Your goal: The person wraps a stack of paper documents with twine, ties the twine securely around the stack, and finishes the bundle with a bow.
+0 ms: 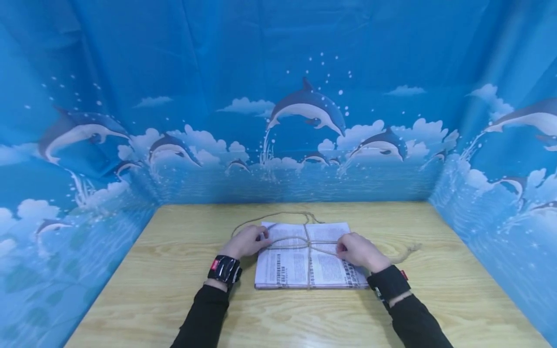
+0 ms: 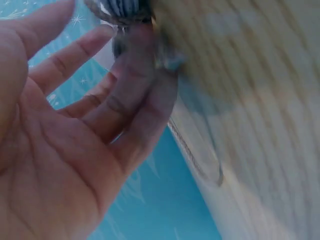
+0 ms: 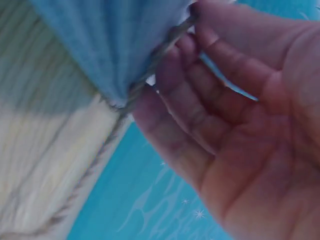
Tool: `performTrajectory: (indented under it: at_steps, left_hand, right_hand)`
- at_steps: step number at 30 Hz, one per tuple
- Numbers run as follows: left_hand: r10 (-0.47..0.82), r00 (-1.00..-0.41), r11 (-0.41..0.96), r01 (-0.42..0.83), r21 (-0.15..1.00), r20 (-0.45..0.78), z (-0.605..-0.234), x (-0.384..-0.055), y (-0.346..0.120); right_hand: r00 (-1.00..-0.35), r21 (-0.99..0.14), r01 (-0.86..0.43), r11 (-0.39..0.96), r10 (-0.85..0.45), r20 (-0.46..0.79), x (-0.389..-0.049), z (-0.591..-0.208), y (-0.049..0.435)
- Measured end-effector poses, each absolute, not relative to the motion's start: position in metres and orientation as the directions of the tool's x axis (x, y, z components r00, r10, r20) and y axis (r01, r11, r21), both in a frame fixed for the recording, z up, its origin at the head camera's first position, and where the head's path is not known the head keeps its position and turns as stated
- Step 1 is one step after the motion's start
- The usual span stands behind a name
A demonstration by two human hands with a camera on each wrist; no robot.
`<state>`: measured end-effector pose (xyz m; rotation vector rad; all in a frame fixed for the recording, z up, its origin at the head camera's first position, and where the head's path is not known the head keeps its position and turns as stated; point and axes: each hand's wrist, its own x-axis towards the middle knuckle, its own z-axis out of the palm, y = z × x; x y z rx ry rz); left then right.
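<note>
A stack of newspapers (image 1: 287, 270) lies flat on the wooden table, with brown twine (image 1: 309, 270) crossing over it both ways. Where the strands cross near the middle there is a knot (image 1: 310, 243), with loops leading out to each side. My left hand (image 1: 248, 241) holds the left loop at its outer end, over the stack's left edge. On the other side, my right hand (image 1: 360, 250) pinches the right-hand strands between thumb and fingers. The right wrist view shows the twine (image 3: 160, 52) running along the fingertips. In the left wrist view the fingertips are blurred.
A loose length of twine (image 1: 270, 214) curves behind the stack on the wooden table (image 1: 174, 299). Another frayed end (image 1: 411, 249) lies to the right, beyond the right hand. A blue dolphin-print curtain (image 1: 226, 58) encloses the table at the back and sides.
</note>
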<state>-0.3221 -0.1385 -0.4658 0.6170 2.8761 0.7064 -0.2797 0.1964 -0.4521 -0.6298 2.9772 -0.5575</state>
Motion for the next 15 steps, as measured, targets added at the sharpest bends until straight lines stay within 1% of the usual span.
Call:
performTrajectory:
  at_steps: [3, 7, 11, 15]
  left_hand:
    - [0.412, -0.91, 0.802, 0.344, 0.488, -0.036, -0.4652, -0.3204, -0.1389]
    - [0.41, -0.911, 0.805, 0.339, 0.486, -0.043, -0.4649, -0.3186, -0.1387]
    - [0.405, -0.914, 0.795, 0.351, 0.494, -0.002, -0.4656, -0.32, -0.1381]
    - [0.371, -0.928, 0.764, 0.328, 0.556, 0.038, -0.4679, -0.3233, -0.1403]
  right_hand:
    - [-0.908, -0.381, -0.395, 0.836, -0.419, 0.019, -0.2784, -0.4507, 0.1977]
    - [-0.893, -0.452, -0.395, 0.8, -0.45, -0.014, -0.2787, -0.4501, 0.1997]
    - [-0.885, -0.5, -0.387, 0.775, -0.464, -0.034, -0.279, -0.4491, 0.2007]
    - [-0.841, -0.536, -0.426, 0.729, -0.538, -0.064, -0.2766, -0.4462, 0.2012]
